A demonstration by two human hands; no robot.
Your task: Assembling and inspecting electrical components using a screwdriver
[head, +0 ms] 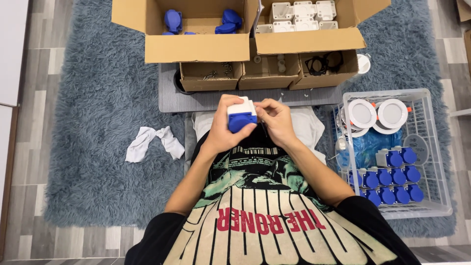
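The socket box [242, 116] at centre frame looks like smooth, faintly glossy blue and white plastic, the boxes [196, 48] above are matt brown cardboard, and the rug [98, 162] is shaggy grey-blue pile.

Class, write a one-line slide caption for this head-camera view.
Seated on a grey rug, left hand grips a blue-and-white socket while right hand works its top.

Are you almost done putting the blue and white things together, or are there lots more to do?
Some look done: rows of finished blue-and-grey sockets sit in the white wire basket. One is in hand now: the left hand grips a blue-and-white socket while the right hand works at its top. More seems left: loose blue parts and white housings wait in the cardboard boxes.
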